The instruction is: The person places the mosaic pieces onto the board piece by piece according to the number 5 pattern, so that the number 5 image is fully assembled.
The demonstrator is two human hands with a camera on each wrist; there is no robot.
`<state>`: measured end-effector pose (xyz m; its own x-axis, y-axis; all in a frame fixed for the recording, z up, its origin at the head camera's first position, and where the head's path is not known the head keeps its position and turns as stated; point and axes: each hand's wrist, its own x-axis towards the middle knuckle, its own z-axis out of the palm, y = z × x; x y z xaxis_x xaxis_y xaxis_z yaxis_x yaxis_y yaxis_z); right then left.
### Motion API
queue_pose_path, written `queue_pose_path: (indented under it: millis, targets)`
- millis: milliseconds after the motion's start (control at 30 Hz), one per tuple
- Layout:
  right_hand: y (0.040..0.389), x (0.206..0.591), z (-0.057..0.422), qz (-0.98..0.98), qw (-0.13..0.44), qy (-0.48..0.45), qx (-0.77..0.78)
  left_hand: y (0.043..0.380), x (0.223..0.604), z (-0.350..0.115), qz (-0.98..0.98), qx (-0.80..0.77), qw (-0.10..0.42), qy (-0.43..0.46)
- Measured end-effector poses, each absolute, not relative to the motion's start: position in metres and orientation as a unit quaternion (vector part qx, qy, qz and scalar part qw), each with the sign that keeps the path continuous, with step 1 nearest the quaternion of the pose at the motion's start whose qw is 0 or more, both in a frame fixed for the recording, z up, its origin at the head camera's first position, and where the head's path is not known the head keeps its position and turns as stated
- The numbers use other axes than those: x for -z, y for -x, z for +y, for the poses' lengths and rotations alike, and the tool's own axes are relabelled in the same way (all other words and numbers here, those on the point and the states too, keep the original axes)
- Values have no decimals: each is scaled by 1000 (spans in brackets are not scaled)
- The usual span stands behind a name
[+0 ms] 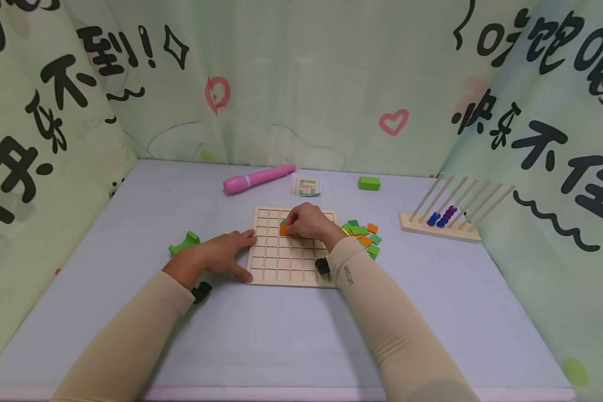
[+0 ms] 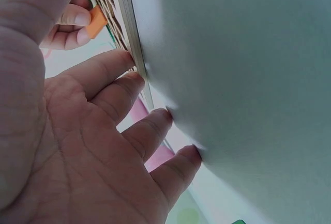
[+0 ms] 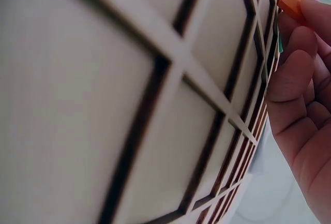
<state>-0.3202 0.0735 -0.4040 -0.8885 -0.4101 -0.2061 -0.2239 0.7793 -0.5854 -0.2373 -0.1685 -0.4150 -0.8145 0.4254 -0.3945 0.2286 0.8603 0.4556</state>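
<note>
Pale green fabric curtains (image 1: 301, 67) with black lettering and soft folds surround a smooth, whitish table (image 1: 261, 346). From the head, the flat wooden grid board (image 1: 281, 271) shows raised strips forming square cells; a broad stretch of tabletop lies between its near edge and the table's front edge. Fingers apart, the left hand (image 1: 221, 254) touches the board's left edge, near a green arched block (image 1: 185, 242). The right hand (image 1: 309, 219) pinches a small, flat orange tile (image 1: 283, 230) at the board's upper part. Just beyond the right edge lies a loose pile of coloured tiles (image 1: 365, 240); farther right stands a wooden peg rack (image 1: 439, 228) bearing blue and purple beads. Seen from the left wrist, the spread fingers reach the board's straight side, and the thin orange tile is tilted, its contact with the board uncertain. From the right wrist, dark sides line the pale strips, and fingertips grip the tile near a green sliver (image 3: 280, 44).
</note>
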Motion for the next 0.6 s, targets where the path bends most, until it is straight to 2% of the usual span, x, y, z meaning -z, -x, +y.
queue_pose_path:
  millis: [600]
  targets:
    - [320, 405, 62, 959, 140, 175, 175, 237, 415, -168, 932, -197, 249, -178]
